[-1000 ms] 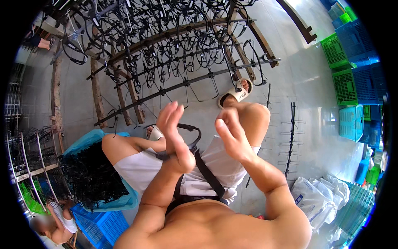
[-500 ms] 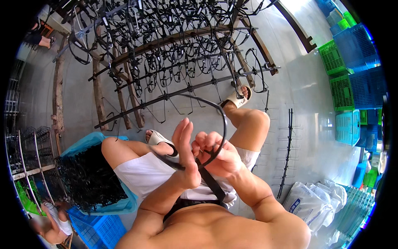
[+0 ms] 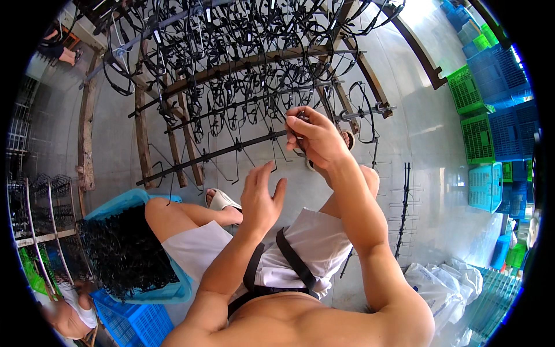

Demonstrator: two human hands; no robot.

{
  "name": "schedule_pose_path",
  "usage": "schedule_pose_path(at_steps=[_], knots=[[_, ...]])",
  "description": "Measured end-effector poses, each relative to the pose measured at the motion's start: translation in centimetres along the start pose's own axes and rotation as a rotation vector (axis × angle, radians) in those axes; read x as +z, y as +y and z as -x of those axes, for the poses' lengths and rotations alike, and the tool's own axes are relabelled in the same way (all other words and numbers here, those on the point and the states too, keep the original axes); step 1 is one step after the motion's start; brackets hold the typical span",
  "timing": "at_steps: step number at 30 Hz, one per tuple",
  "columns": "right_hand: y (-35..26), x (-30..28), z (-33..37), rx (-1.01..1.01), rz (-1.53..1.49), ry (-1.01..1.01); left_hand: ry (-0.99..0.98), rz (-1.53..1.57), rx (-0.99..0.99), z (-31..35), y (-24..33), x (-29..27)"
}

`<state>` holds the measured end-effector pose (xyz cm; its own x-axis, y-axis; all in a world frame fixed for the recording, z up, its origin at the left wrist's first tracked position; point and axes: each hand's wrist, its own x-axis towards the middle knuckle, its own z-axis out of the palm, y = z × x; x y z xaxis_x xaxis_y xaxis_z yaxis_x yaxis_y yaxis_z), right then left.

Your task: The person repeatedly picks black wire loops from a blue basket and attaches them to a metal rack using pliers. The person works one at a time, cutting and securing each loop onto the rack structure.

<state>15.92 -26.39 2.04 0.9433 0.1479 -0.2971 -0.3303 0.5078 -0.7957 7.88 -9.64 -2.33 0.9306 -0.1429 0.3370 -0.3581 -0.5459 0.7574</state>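
My right hand (image 3: pixel 317 139) is stretched forward at the front bar of the rack, its fingers closed on a thin black hoop (image 3: pixel 299 141). Most of that hoop is hidden by the fingers or blends with the dark pieces behind. Lower and to the left, my left hand (image 3: pixel 261 199) is raised with fingers extended and holds nothing. The front bar (image 3: pixel 214 155) carries thin wire hooks, several of them bare. Behind it many black looped pieces (image 3: pixel 248 75) hang in rows from further bars.
By my left knee a light-blue crate (image 3: pixel 184 292) holds a heap of black pieces (image 3: pixel 127 251). A blue crate (image 3: pixel 136 318) stands nearer. Another hooked bar (image 3: pixel 404 202) lies at right, near white plastic bags (image 3: pixel 439 283). Stacked green crates (image 3: pixel 477 139) line the right. A person (image 3: pixel 69 315) sits at lower left.
My right hand has gone forward and up from my lap to the rack's front bar with the black hoop. My left hand has come off the hoop and moved slightly forward.
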Motion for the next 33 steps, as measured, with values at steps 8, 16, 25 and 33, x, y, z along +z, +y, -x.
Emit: schedule_pose_path(at_steps=[8,16,25,33], knots=[[1.3,-1.0,-1.4,-0.057,0.033,0.162,0.026,0.003,-0.045,-0.3,-1.3,0.9],[1.3,-1.1,-0.8,-0.086,-0.019,0.145,0.022,-0.004,-0.057,-0.3,-1.1,1.0],[1.4,-1.4,-1.2,-0.061,-0.081,0.138,0.026,-0.002,-0.059,-0.2,-1.2,1.1],[2.1,-1.6,-0.2,-0.161,-0.121,0.096,0.085,-0.02,-0.032,-0.7,-1.2,1.0]])
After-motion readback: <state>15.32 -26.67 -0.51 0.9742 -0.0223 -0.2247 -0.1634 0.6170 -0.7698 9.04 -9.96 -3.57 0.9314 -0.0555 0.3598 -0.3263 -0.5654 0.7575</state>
